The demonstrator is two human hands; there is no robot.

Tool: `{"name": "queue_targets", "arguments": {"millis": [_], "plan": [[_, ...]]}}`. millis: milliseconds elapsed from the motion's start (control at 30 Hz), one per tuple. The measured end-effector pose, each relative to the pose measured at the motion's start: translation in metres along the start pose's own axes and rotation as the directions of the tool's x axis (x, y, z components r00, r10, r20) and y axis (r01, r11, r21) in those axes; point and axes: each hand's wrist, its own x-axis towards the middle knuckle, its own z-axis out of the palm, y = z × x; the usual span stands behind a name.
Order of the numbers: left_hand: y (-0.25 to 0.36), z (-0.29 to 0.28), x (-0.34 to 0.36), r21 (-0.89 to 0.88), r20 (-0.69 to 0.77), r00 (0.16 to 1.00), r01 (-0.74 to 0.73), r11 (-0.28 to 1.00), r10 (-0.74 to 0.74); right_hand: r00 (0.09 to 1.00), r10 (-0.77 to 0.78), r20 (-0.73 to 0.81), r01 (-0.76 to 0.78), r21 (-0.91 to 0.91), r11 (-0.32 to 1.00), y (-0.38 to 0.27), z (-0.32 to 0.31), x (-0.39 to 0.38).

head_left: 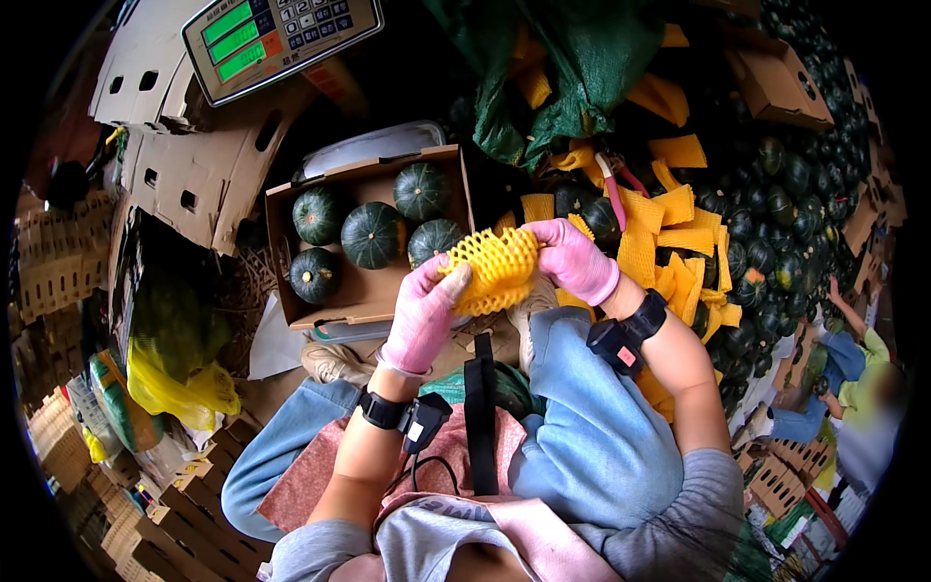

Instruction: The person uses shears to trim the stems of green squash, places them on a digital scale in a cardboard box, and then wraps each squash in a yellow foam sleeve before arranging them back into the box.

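Observation:
A yellow foam net sleeve point(495, 270) is stretched between my hands, just in front of an open cardboard box point(378, 308). My left hand point(427, 308), in a pink glove, grips the sleeve's left end with the thumb on top. Pinching its right end is my right hand point(574, 260), gloved in pink too. Several dark green squashes lie in the box; the middle squash point(373, 235) has an orange patch, and another squash point(433, 241) is partly hidden behind the sleeve. Whether anything sits inside the sleeve cannot be made out.
The box rests on a metal scale platform point(369, 145); its display point(281, 44) stands at upper left. Flattened yellow sleeves point(689, 233) and pink-handled scissors point(611, 189) lie to the right, beside a heap of squashes point(776, 242). Another person point(863, 378) is at far right.

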Motion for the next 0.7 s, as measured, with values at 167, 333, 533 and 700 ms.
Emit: {"name": "queue_targets", "arguments": {"millis": [167,333,533,700], "plan": [[0.0,-0.001,0.002,0.382,0.225,0.948,-0.3,0.874,0.226,0.999,0.031,0.028,-0.031,-0.032,0.999,-0.002,0.0,-0.002],[-0.012,0.006,0.012,0.66,0.227,0.843,-0.501,0.559,0.487,0.975,-0.207,-0.082,0.209,0.023,0.978,0.019,0.021,0.011],[-0.018,0.011,0.008,0.762,0.306,0.705,-0.585,0.28,0.64,0.962,-0.27,0.039,0.268,-0.315,0.91,0.019,0.027,0.016],[-0.002,-0.004,-0.003,0.649,0.352,0.877,-0.481,0.59,0.327,0.957,-0.288,0.032,0.256,-0.561,0.788,0.006,0.031,0.012]]}}
